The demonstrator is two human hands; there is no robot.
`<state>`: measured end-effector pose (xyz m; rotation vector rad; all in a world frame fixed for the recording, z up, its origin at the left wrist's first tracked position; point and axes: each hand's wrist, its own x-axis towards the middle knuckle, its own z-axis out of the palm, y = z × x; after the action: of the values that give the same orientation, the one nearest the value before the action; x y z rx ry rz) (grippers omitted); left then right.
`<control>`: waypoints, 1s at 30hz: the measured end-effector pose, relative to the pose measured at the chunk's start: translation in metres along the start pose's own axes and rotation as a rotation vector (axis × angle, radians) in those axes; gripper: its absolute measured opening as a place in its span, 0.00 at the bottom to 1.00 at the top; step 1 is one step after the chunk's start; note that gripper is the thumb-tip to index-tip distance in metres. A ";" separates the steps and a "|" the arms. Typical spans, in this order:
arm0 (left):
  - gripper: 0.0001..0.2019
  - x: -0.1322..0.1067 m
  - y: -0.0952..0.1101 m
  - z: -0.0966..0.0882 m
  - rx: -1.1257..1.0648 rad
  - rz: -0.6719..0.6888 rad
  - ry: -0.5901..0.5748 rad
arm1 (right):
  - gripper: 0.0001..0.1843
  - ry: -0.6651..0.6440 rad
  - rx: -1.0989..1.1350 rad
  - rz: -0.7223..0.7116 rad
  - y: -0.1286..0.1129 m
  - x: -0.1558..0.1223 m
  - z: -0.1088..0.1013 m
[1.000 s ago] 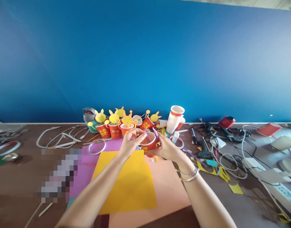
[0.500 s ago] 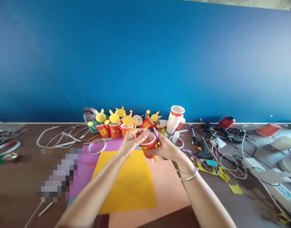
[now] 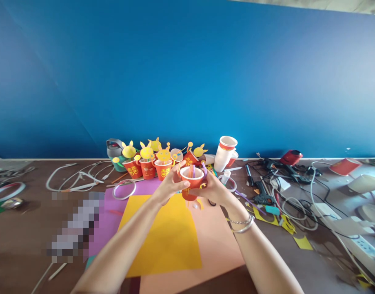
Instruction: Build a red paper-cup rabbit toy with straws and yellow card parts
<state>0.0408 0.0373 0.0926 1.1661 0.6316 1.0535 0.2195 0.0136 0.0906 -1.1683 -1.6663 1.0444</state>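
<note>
A red paper cup [image 3: 190, 194] with a white inside is held between both hands, slightly tilted so that its opening faces me. My left hand [image 3: 172, 185] grips its left side, thumb on the front near the rim. On the right side, my right hand [image 3: 212, 188] is closed round the cup with its fingers across the front. Purple strips rise from the cup, one inside it and one by the right rim; an orange one shows at the left. Below the cup lie yellow paper [image 3: 163, 237] and peach paper [image 3: 219, 241].
Red cups with yellow rabbit-like paper figures [image 3: 147, 153] stand along the blue wall. Stacked white cups [image 3: 225, 155] stand right of them. Rolls of tape [image 3: 124, 189], a glue gun [image 3: 263, 196], tangled cables and a power strip [image 3: 363, 247] lie about the table.
The cup has turned and tipped more toward me. My left hand has moved from the strip at the rim down to the cup's left side.
</note>
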 end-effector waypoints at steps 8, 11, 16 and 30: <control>0.27 0.001 0.002 0.003 0.027 -0.040 -0.070 | 0.21 0.074 0.111 0.012 -0.002 -0.002 -0.029; 0.26 0.000 0.000 0.001 0.023 -0.058 -0.103 | 0.19 0.086 0.218 0.069 -0.005 -0.003 -0.035; 0.26 -0.002 -0.003 0.003 -0.032 -0.114 -0.080 | 0.16 0.172 0.364 0.052 -0.007 -0.001 -0.031; 0.27 -0.001 -0.004 0.008 -0.037 0.001 -0.004 | 0.19 0.085 0.396 0.029 -0.009 -0.002 -0.027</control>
<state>0.0480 0.0328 0.0915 1.1365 0.6059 1.0595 0.2428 0.0144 0.1076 -0.9622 -1.3033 1.2562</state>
